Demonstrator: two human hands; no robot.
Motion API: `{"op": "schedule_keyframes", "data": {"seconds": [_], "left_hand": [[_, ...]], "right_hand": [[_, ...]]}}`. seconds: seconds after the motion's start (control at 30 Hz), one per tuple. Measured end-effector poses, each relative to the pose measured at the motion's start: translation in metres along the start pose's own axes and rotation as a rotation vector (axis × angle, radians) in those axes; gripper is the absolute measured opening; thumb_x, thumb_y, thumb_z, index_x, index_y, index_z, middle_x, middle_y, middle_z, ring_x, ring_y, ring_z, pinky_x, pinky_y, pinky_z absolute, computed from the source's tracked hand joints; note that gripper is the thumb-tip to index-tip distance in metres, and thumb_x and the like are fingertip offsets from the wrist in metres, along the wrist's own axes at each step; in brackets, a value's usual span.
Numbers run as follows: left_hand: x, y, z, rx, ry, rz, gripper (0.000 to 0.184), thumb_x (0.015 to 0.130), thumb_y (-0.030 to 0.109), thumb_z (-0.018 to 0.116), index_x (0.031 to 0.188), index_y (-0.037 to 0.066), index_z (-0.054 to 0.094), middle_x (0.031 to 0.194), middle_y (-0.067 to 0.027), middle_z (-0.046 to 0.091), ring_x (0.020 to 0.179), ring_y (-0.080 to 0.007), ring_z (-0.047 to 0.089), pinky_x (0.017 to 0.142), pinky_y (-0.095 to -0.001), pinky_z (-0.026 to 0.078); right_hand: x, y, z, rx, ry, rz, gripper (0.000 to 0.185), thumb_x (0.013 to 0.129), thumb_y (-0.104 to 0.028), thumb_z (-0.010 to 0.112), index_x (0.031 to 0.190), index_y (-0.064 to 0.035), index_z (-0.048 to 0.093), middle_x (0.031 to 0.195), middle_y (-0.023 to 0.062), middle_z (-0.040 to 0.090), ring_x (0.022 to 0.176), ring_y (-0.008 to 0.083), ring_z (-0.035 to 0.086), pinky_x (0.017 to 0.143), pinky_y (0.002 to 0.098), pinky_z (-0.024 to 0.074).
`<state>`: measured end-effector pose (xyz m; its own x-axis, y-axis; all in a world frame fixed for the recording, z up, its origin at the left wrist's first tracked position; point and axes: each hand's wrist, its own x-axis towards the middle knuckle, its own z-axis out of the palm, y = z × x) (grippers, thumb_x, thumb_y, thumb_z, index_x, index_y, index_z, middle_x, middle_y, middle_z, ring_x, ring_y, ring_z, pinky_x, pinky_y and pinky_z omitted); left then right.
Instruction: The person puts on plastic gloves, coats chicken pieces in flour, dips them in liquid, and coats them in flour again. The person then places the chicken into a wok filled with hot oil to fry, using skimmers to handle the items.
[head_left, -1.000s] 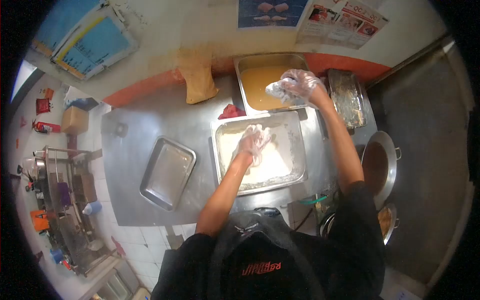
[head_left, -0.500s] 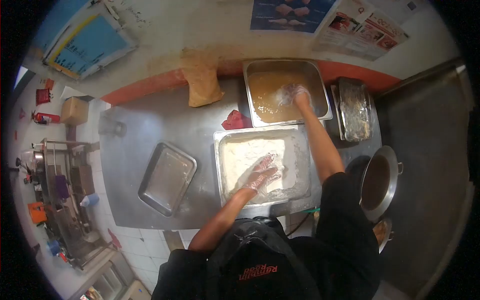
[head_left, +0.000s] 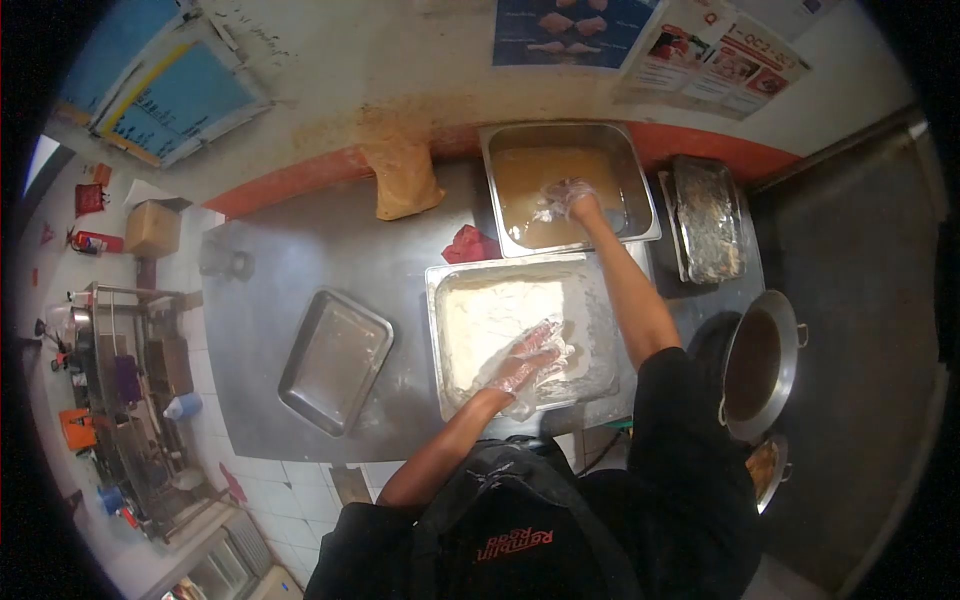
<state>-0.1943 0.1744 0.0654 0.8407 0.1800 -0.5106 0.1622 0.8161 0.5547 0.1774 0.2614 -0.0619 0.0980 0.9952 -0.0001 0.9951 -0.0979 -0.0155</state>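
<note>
My left hand (head_left: pixel 526 362), in a clear plastic glove dusted white, rests in a metal tray (head_left: pixel 435 345) of white flour-like powder (head_left: pixel 490 315). Its fingers are stretched out over the powder, and I see nothing held in them. Farther back, my right hand (head_left: pixel 570 197), also gloved, reaches into a deep metal pan (head_left: pixel 650 215) of cloudy brown liquid (head_left: pixel 540 170). Whitish patches show at its fingertips, on or in the liquid. Whether those fingers grip anything is too unclear to make out.
Left on the steel table lies a shallow metal tray (head_left: pixel 337 360). A brown paper bag (head_left: pixel 407 185) and a red crumpled item (head_left: pixel 468 245) are near the pans. At right stand a foil-like covered tray (head_left: pixel 708 220) and a wok (head_left: pixel 760 365) of dark liquid.
My right hand has shifted slightly left and toward me within the liquid pan. My left hand has moved a little right and nearer me in the powder, its fingers still spread.
</note>
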Motion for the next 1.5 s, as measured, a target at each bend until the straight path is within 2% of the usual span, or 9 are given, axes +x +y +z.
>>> {"op": "schedule_keyframes", "data": {"seconds": [0.2,0.37,0.47,0.57,0.77,0.83,1.17,1.37,1.5], "left_hand": [[-0.006,0.0,-0.011,0.089,0.021,0.033,0.074,0.083,0.021,0.068,0.141,0.0,0.027,0.144,-0.012,0.035,0.127,-0.0221,0.039,0.106,-0.0329,0.035],[-0.015,0.007,-0.021,0.053,0.064,0.038,0.07,0.084,0.016,0.066,0.14,0.0,0.029,0.142,-0.0119,0.038,0.121,-0.0218,0.046,0.103,-0.0334,0.04],[-0.011,-0.005,-0.041,-0.105,0.008,0.086,0.065,0.085,0.011,0.063,0.14,-0.001,0.029,0.14,-0.0117,0.04,0.118,-0.0224,0.048,0.1,-0.0339,0.044],[-0.017,-0.005,-0.05,-0.166,-0.01,0.082,0.076,0.084,0.008,0.064,0.142,-0.005,0.018,0.145,-0.0162,0.03,0.123,-0.0268,0.042,0.099,-0.0375,0.043],[-0.041,0.001,-0.05,-0.114,-0.004,0.131,0.075,0.084,0.01,0.065,0.142,-0.005,0.019,0.144,-0.016,0.031,0.12,-0.0264,0.045,0.097,-0.0367,0.044],[-0.046,-0.004,-0.05,-0.14,0.086,0.167,0.061,0.087,0.006,0.06,0.139,-0.004,0.028,0.139,-0.014,0.041,0.116,-0.0237,0.05,0.096,-0.034,0.048],[-0.082,-0.004,-0.049,-0.004,0.035,0.186,0.07,0.086,0.016,0.065,0.139,-0.007,0.025,0.141,-0.0153,0.038,0.119,-0.0241,0.046,0.096,-0.0349,0.044],[-0.098,-0.008,-0.061,0.018,0.081,0.174,0.062,0.086,0.018,0.065,0.136,-0.003,0.037,0.138,-0.0122,0.043,0.121,-0.0196,0.045,0.098,-0.031,0.043],[-0.092,-0.004,-0.078,0.306,0.144,0.162,0.059,0.086,0.02,0.065,0.135,-0.002,0.04,0.137,-0.0114,0.044,0.124,-0.0201,0.042,0.099,-0.0304,0.041]], "right_hand": [[0.009,-0.023,-0.019,-0.007,0.088,-0.144,0.03,0.08,-0.024,0.061,0.11,-0.0198,0.066,0.113,0.0023,0.065,0.095,0.0246,0.062,0.082,0.037,0.0483],[0.006,-0.083,-0.144,0.736,-0.085,0.456,0.027,0.081,-0.029,0.064,0.1,-0.0104,0.069,0.094,0.011,0.069,0.074,0.0229,0.065,0.068,0.0342,0.0509],[-0.001,-0.092,-0.191,0.638,0.08,0.401,0.034,0.078,-0.034,0.068,0.089,-0.0018,0.068,0.077,0.013,0.068,0.065,0.0191,0.063,0.063,0.0341,0.0496],[-0.009,-0.093,-0.226,0.814,0.134,0.41,0.029,0.078,-0.029,0.068,0.087,-0.0014,0.068,0.075,0.0107,0.067,0.065,0.0158,0.062,0.063,0.033,0.0498],[-0.027,-0.1,-0.289,1.176,0.205,0.316,0.019,0.082,-0.013,0.066,0.091,0.0037,0.064,0.077,0.0083,0.065,0.066,0.0133,0.061,0.057,0.027,0.0481],[-0.031,-0.098,-0.302,1.259,0.176,0.284,0.019,0.083,-0.013,0.066,0.091,0.0035,0.063,0.078,0.0082,0.065,0.066,0.0136,0.06,0.057,0.0271,0.0475],[-0.018,-0.08,-0.284,1.082,0.155,0.397,0.02,0.082,-0.015,0.067,0.093,0.002,0.064,0.076,0.0054,0.063,0.067,0.0125,0.059,0.056,0.0262,0.0468],[-0.015,-0.07,-0.247,1.176,0.126,0.399,0.016,0.083,-0.012,0.064,0.089,0.0032,0.063,0.077,0.0105,0.065,0.065,0.0164,0.059,0.056,0.0284,0.0472],[-0.035,-0.058,-0.26,1.098,0.059,0.445,0.027,0.085,-0.022,0.062,0.099,0.0013,0.064,0.09,0.0097,0.066,0.076,0.018,0.061,0.069,0.0302,0.0472]]}}
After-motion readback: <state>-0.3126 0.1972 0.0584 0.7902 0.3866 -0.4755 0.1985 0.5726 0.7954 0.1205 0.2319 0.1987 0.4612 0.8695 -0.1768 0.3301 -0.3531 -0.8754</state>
